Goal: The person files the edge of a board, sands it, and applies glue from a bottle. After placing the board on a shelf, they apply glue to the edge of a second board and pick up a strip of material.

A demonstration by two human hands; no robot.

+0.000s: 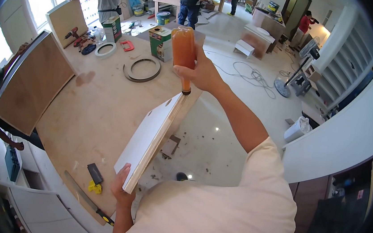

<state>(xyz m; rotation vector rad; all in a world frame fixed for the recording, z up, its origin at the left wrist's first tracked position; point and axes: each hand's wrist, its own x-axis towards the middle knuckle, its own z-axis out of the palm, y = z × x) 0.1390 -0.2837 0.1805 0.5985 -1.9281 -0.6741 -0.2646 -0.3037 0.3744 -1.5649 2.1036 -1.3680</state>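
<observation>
My right hand (200, 70) is wrapped round a clear plastic bottle of orange-brown glue (183, 49), held upside down. The bottle's dark nozzle meets the far end of the edge of a white-faced board (149, 133). That board stands tilted on its side at the table's edge, its bare wood edge facing up and two dark holes near its far end. Gripping the near end of the board is my left hand (124, 183), thumb on the white face. Whether glue is coming out is too small to see.
On the wooden table (91, 121) lie a coil of edge banding (142, 70), a handsaw (86, 196), a dark block (95, 173), a yellow scrap (95, 187) and a tin (161, 44). A co-worker at left holds a curved panel (34, 86). A fan (296, 68) and cables stand right.
</observation>
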